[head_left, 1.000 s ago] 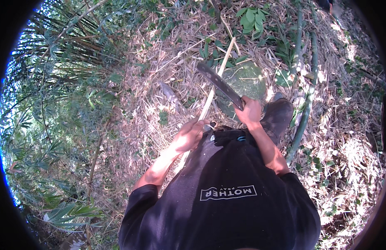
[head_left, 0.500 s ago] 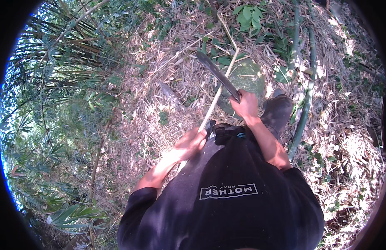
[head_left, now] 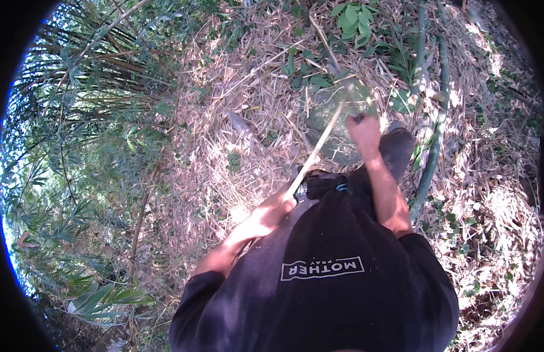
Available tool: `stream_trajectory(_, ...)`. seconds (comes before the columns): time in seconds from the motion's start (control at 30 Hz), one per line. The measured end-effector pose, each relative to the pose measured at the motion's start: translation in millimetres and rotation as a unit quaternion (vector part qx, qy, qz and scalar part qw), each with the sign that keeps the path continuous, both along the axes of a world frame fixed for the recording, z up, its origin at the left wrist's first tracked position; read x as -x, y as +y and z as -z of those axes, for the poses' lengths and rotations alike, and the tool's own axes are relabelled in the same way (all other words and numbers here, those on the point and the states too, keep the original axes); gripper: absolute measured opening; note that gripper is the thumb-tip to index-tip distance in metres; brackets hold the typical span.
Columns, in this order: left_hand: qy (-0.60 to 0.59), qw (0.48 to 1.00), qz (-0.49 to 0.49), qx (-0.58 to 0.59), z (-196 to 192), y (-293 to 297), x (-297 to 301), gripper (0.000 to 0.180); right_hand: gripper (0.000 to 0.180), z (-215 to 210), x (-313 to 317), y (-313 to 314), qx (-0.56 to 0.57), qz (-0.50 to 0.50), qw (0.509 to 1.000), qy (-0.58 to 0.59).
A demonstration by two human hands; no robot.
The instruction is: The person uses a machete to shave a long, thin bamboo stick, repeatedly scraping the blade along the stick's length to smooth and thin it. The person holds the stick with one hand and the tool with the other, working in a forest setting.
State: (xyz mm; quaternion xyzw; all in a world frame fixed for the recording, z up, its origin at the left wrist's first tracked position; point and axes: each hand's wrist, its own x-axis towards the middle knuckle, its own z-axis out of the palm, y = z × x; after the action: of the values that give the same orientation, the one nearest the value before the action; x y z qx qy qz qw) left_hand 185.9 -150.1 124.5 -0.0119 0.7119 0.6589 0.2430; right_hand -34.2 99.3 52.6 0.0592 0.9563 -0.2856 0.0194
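Note:
My left hand [head_left: 276,211] is wrapped round a pale, thin stick [head_left: 318,146], holding it by my left hip. The stick slants away up and to the right, toward a mossy green stone [head_left: 336,120] on the ground. My right hand [head_left: 365,134] is closed on the dark handle of a machete, above the stone's right side and near my boot [head_left: 396,149]. Motion smears the machete's blade, which is hard to make out near the stick's far end. Beyond that, a thin brownish length [head_left: 325,42] continues; whether it is still joined is unclear.
Dry leaves and bamboo litter cover the ground. Long green bamboo stems [head_left: 434,141] lie to the right of my boot. Dense bamboo growth [head_left: 78,117] stands on the left. A leafy green sprig [head_left: 355,20] is at the far side, and a grey wood piece [head_left: 240,126] lies left of the stone.
My right hand has moved right and slightly nearer, swinging the machete so its blade is now blurred. The stick's far part now looks bent or parted near the stone. My left hand shifted slightly.

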Motion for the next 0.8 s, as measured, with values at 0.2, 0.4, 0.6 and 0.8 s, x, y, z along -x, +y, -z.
stream_trajectory(0.2,-0.175,0.983,-0.053,-0.017,-22.9,-8.9,46.5,0.026,0.029,-18.2,-41.4,-0.1,-0.036,-0.176,0.984,0.015)
stream_trajectory(0.4,-0.23,0.968,-0.072,-0.072,-22.8,-9.8,49.5,0.031,0.027,-44.8,-59.6,-40.9,-0.013,-0.316,0.947,0.063)
stream_trajectory(0.6,-0.282,0.95,-0.116,-0.067,-14.1,-0.8,47.6,0.029,0.031,-5.2,-36.7,-28.5,0.062,-0.2,0.977,-0.045)
stream_trajectory(0.8,-0.251,0.955,-0.112,-0.11,-18.5,-8.2,55.8,0.033,0.031,-15.0,-43.8,-48.7,0.004,-0.22,0.975,-0.001)
